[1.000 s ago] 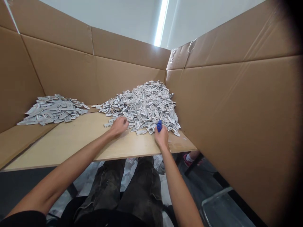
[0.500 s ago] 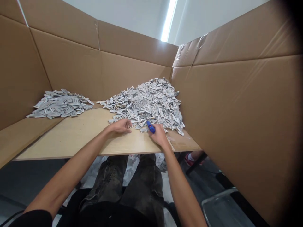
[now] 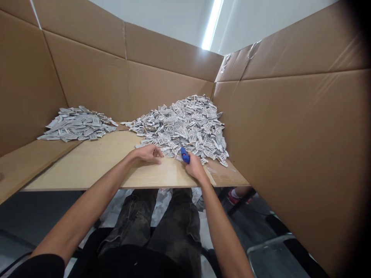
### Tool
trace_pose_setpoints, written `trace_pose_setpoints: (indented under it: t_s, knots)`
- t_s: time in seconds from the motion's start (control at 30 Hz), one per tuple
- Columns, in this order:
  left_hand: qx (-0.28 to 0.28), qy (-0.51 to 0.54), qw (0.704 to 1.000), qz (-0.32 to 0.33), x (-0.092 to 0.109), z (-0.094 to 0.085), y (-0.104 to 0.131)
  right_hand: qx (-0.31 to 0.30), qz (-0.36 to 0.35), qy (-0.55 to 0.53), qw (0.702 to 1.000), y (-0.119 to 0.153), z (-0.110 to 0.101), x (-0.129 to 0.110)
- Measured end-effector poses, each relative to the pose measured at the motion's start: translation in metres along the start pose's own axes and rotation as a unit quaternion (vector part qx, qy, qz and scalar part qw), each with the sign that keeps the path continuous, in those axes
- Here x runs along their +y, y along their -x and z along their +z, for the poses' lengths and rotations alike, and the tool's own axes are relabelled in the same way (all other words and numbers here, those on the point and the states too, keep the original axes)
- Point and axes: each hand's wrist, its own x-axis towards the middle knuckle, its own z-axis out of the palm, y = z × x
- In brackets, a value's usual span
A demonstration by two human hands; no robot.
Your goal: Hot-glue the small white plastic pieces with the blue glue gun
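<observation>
A large pile of small grey-white slotted pieces lies against the back right of the wooden board. At its front edge is my left hand, fingers curled; whether a piece is between them is too small to tell. My right hand is wrapped round a blue tool, whose upper end points toward the pile. The two hands are apart, with a strip of bare board between them. Farther left sits a smaller pile of similar pieces.
Tall cardboard walls stand behind the board and on both sides. Below the board's front edge are my legs, white scraps on the floor, and a person's red shoe. A chair is at the lower right.
The view has shifted slightly, so the piles and walls appear a little farther right. The blue tool is tilted more upright in my right hand. My left hand has barely moved.
</observation>
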Motion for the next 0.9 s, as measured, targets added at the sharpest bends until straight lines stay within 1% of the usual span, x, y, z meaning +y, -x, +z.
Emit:
trace_pose_setpoints:
  t_s: [0.13, 0.3, 0.4, 0.47, 0.57, 0.6, 0.7, 0.9]
  knots:
    - [-0.027, 0.025, 0.999, 0.007, 0.009, 0.004, 0.001, 0.01, 0.001, -0.029, 1.0, 0.0, -0.003, -0.002]
    - [-0.072, 0.046, 0.995, 0.058, 0.018, 0.009, 0.001, 0.011, -0.01, -0.051, 0.999, 0.0, -0.005, -0.005]
    - [-0.103, 0.06, 0.99, 0.069, 0.019, 0.013, 0.0, 0.018, -0.014, -0.062, 0.998, 0.001, -0.004, -0.009]
    - [-0.101, 0.071, 0.989, 0.077, 0.02, 0.015, 0.0, 0.022, -0.017, -0.072, 0.997, 0.001, -0.003, -0.012]
    - [-0.072, 0.077, 0.99, 0.089, 0.023, 0.017, 0.0, 0.029, -0.019, -0.082, 0.996, 0.001, -0.002, -0.017]
    - [-0.071, 0.078, 0.99, 0.092, 0.023, 0.018, 0.0, 0.031, -0.019, -0.083, 0.996, 0.002, -0.001, -0.018]
    - [-0.094, 0.086, 0.987, 0.102, 0.026, 0.021, -0.001, 0.03, -0.029, -0.09, 0.995, 0.003, 0.0, -0.021]
    - [-0.103, 0.111, 0.981, 0.121, 0.027, 0.026, -0.002, 0.027, -0.04, -0.104, 0.993, 0.003, 0.003, -0.022]
